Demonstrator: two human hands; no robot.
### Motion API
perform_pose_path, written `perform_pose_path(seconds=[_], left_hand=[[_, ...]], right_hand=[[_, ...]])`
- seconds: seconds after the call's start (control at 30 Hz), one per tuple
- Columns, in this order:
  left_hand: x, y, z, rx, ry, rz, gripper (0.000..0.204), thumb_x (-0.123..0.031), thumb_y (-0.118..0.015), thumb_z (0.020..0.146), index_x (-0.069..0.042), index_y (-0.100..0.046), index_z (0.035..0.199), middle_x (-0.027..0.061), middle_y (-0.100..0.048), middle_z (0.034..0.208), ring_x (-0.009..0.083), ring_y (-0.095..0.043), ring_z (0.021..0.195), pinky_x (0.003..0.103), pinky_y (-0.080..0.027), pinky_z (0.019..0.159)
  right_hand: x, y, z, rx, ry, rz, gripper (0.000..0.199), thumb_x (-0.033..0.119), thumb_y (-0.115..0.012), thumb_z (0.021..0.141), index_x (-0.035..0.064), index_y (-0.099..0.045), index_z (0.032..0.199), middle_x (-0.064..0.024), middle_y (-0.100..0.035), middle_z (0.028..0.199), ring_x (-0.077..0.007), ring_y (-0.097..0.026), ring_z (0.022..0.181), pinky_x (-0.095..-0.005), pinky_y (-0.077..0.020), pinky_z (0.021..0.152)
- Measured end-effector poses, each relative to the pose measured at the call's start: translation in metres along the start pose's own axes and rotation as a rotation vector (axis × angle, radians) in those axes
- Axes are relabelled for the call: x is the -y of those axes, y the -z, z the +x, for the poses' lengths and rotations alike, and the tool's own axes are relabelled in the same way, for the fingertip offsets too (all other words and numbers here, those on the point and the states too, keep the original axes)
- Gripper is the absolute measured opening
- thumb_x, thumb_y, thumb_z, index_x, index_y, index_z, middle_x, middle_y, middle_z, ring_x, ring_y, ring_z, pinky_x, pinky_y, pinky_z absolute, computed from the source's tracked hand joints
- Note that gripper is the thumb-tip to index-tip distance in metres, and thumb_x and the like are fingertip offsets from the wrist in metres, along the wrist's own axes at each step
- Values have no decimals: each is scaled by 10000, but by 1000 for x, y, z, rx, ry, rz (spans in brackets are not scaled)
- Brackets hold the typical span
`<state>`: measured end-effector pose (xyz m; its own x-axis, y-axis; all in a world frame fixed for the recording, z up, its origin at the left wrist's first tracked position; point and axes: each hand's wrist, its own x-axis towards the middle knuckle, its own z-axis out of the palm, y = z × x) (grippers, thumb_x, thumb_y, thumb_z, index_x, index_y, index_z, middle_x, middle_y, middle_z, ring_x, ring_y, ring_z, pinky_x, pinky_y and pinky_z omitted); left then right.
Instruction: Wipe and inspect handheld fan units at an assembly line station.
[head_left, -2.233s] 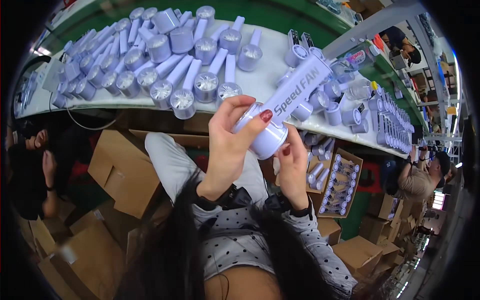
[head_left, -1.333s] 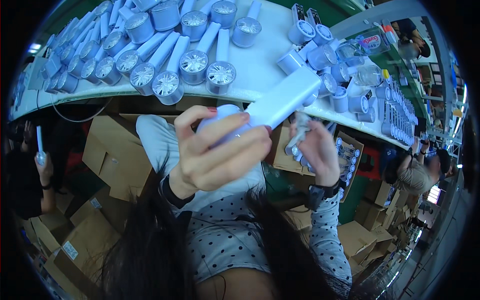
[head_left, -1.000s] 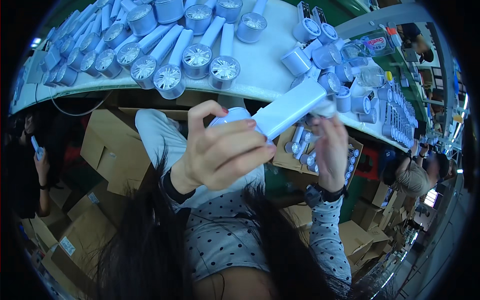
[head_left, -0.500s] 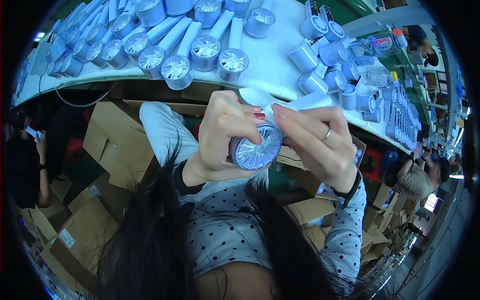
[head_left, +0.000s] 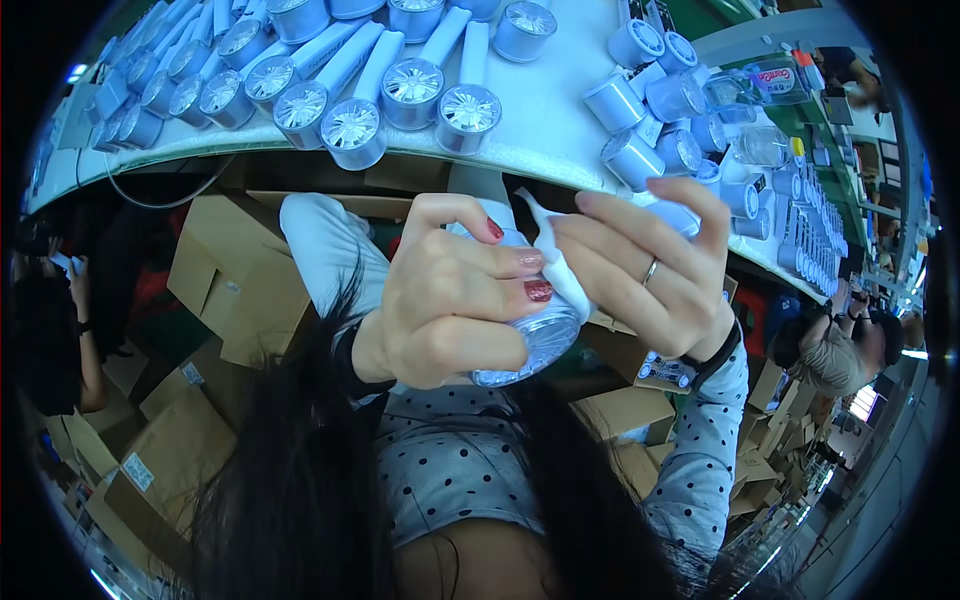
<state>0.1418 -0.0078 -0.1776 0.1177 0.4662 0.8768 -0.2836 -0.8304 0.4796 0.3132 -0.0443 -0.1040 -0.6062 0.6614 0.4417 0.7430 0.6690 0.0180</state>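
Handheld fan inside left hand grip, right hand alongside

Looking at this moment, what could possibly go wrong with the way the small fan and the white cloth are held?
The left hand grips the small pale-blue handheld fan in mid-air above the brown cardboard boxes, so it could slip and fall among them. The right hand presses a white cloth against the fan; the cloth may snag on its grille. Long dark hair hangs close below and might get caught.

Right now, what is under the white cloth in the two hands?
The white cloth lies over a small blue fan held by left hand and right hand. The fan's handle is covered.
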Motion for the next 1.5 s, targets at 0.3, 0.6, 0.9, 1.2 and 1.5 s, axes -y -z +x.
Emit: perform_pose_path(seconds=[0.3, 0.6, 0.9, 1.2, 1.5], left_hand=[[3, -5, 0, -47, -199, 139, 219, -100, -652, 587, -135, -485, 723, 0, -569, 776, 174, -592, 771, 357, -403, 643], [-4, 0, 0, 141, -97, 124, 188, -132, -623, 604, -161, -478, 719, -26, -561, 763, 173, -593, 805, 381, -408, 675], [-3, 3, 1, 72, -130, 148, 236, -87, -639, 590, -160, -468, 735, -11, -570, 789, 183, -596, 803, 377, -395, 661], [5, 5, -5, -7, -115, 30, 242, -86, -683, 623, -148, -481, 739, 14, -586, 868, 188, -593, 847, 387, -386, 701], [4, 22, 1, -14, 335, -160, 510, -103, -786, 448, -102, -425, 808, 73, -520, 896, 208, -539, 811, 341, -387, 762]], right_hand=[[-20, 13, -18, 87, -94, -246, 86, 204, -637, 755, 124, -638, 787, 0, -663, 973, -167, -584, 1035, -380, -340, 914], [-19, 2, -10, 82, 38, -48, 69, 88, -611, 703, 86, -626, 770, -24, -670, 900, -176, -595, 1014, -379, -398, 863], [-21, -2, -21, 59, -5, -185, 127, 100, -590, 749, 71, -649, 858, -78, -651, 1004, -169, -596, 1009, -331, -382, 888], [-35, 0, -20, 120, 55, -93, 122, 167, -583, 763, 91, -617, 852, -47, -644, 1020, -191, -586, 1034, -347, -416, 814], [-48, 9, -64, -444, -462, 1034, 187, 78, -611, 804, -43, -631, 946, -196, -633, 952, -257, -621, 889, -330, -463, 744]])
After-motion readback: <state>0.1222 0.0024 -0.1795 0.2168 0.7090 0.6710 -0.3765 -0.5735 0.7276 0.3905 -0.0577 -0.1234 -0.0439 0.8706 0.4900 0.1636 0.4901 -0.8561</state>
